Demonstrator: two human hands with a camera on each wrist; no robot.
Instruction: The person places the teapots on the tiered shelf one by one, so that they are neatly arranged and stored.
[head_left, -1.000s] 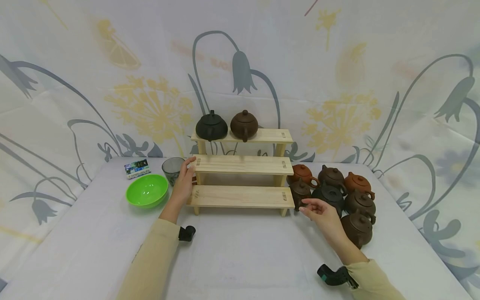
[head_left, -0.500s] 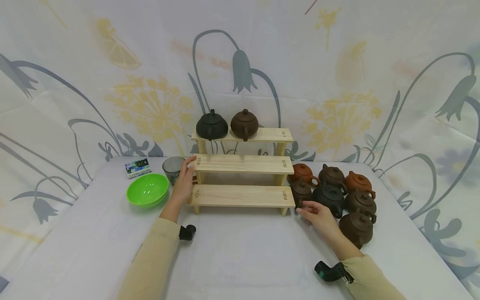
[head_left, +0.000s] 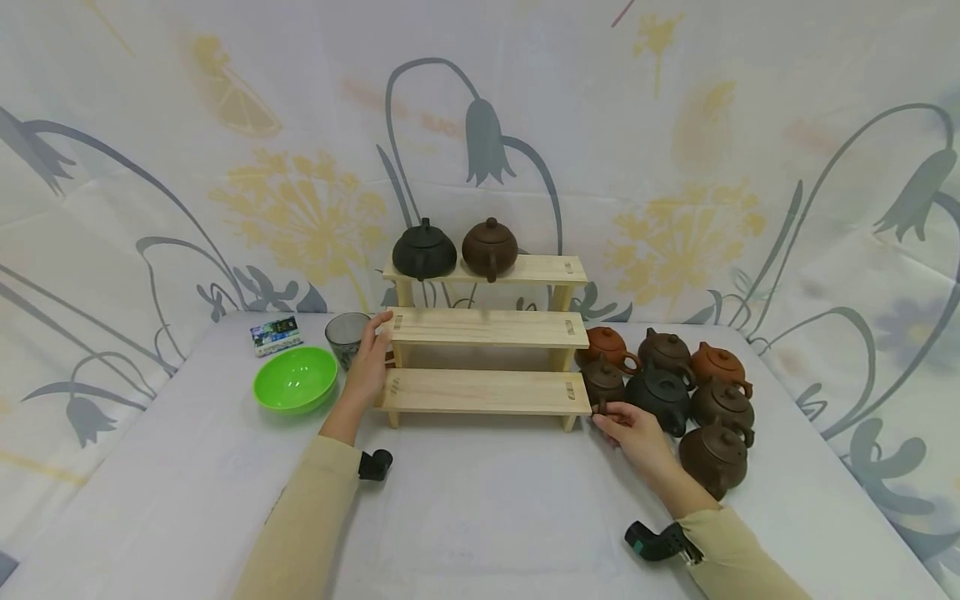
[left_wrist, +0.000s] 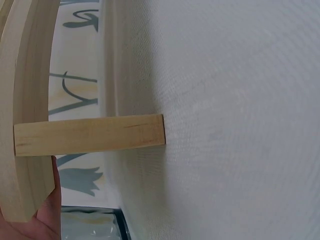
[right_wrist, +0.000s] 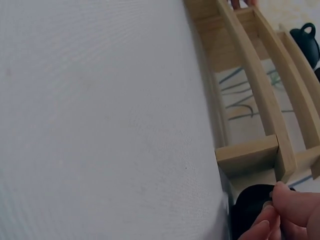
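Note:
A three-tier wooden shelf stand (head_left: 487, 329) is in the middle of the table. My left hand (head_left: 367, 362) grips its left end by the middle tier; in the left wrist view the stand's board (left_wrist: 32, 100) covers most of that hand. On the top tier sit a black teapot (head_left: 424, 252) and a brown teapot (head_left: 490, 248). At the stand's right end, my right hand (head_left: 637, 433) pinches the near side of a small dark brown teapot (head_left: 602, 382) standing on the table. In the right wrist view, thumb and fingers (right_wrist: 295, 205) meet at that teapot (right_wrist: 252, 200), partly hiding it.
Several more teapots (head_left: 716, 454) in brown, black and reddish clay crowd the table right of my right hand. To the left are a green bowl (head_left: 295, 382), a clear glass (head_left: 346, 337) and a small printed box (head_left: 275, 337). A patterned cloth (head_left: 675, 167) hangs behind.
My right hand has moved slightly left and down to the near side of the small brown teapot, and its fingers have closed there. My left hand stays on the stand.

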